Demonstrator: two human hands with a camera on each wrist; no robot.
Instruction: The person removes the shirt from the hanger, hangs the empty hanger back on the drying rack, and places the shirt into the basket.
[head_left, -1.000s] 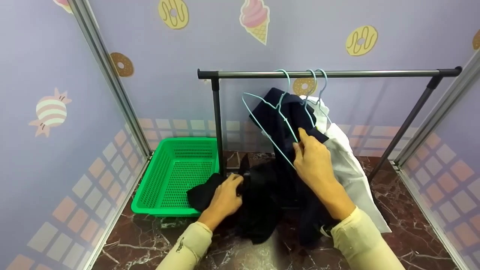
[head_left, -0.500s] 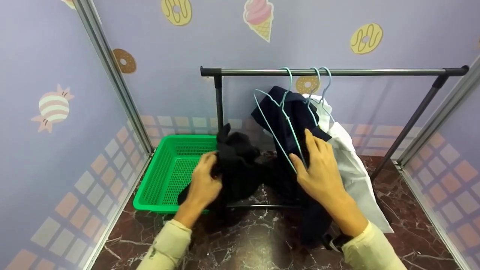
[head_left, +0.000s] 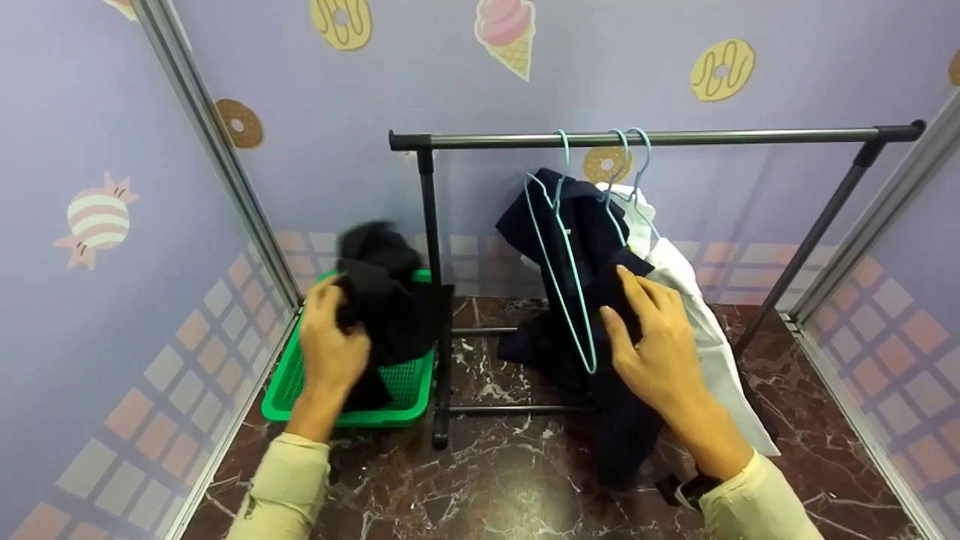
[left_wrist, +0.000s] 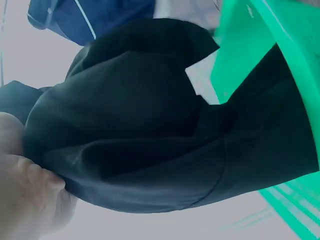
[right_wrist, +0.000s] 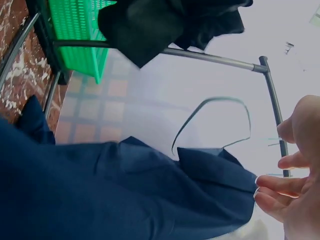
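Note:
My left hand [head_left: 330,345] grips a bunched black garment [head_left: 394,315] over the green basket, and part of the cloth hangs down inside it. The left wrist view shows this black cloth [left_wrist: 130,110] close up, held between thumb and fingers. My right hand [head_left: 660,337] has its fingers spread beside a dark navy garment [head_left: 592,225] on the rack. In the right wrist view its fingertips [right_wrist: 267,187] are right at the navy fabric [right_wrist: 210,185]. A bare light-blue hanger [head_left: 571,300] hangs in front of the navy garment, tilted, left of the right hand.
A clothes rack [head_left: 510,141] with a metal rail spans the middle and right. A white garment [head_left: 690,322] hangs behind the navy one. The green basket [head_left: 281,409] stands on the marbled floor [head_left: 510,480] left of the rack. Patterned walls enclose the space.
My left hand has carried the black garment from beside the hanger leftward and up over the basket. The bare hanger has swung round. My right hand has let go of the hanger, its fingers now spread.

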